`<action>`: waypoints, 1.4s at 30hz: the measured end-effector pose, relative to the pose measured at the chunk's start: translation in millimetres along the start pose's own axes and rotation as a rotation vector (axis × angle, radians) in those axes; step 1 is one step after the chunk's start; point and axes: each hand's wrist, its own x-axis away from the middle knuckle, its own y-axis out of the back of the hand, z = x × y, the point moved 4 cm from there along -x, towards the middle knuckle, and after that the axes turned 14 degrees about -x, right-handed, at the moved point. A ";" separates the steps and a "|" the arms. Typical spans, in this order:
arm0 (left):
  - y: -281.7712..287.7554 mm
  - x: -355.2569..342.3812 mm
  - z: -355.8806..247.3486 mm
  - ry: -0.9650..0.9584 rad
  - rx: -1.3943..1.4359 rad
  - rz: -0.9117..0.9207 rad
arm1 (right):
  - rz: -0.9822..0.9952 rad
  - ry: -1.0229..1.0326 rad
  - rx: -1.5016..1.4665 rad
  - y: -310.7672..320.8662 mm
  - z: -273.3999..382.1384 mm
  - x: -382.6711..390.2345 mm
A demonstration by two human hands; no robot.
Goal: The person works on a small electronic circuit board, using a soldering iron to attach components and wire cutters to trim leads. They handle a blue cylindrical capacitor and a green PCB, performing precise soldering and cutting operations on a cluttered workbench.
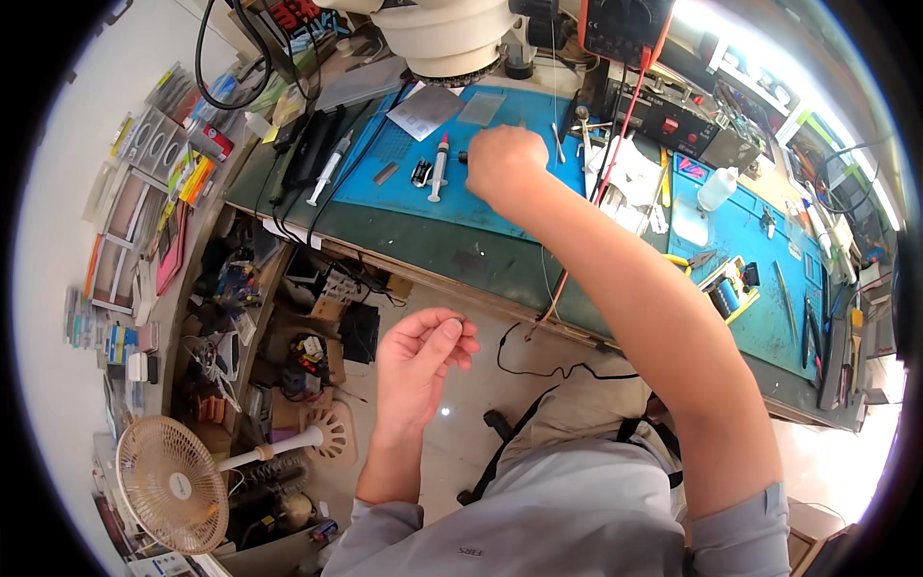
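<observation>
While the right hand [505, 159] reaches out over the blue work mat [500, 207] on the bench, its fingers are curled down onto the mat just beside a small dark part [462, 156]; whether they pinch anything I cannot tell; the left hand [420, 361] hangs below the bench's front edge [452, 281], over the floor, palm up, thumb and forefinger pressed together on something too small to make out. Near the right hand lie a white syringe with an orange tip [438, 168] and a small black-and-silver component [420, 173], both on the mat and apart from each other; a second, longer syringe [328, 168] lies further left, off the mat's edge, on the dark green bench top. Open mat shows between the syringes and the front edge; behind the hand, the microscope's white ring head [445, 38] overhangs the mat, closing the room there. To the right, a second blue mat [760, 240] carries a clear squeeze bottle [718, 188] and tweezers [785, 298]. On the left wall, rows of small flat packets [144, 163] in yellow, orange and clear wrappers hang in a crowded band; a red-and-white spray can [209, 139] lies beside them. A cream desk fan [173, 484] stands on the floor, lower left.
</observation>
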 end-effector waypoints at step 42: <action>-356.3 20.6 77.4 0.213 -0.242 0.699 | -0.561 0.018 -1.061 58.7 -343.1 378.2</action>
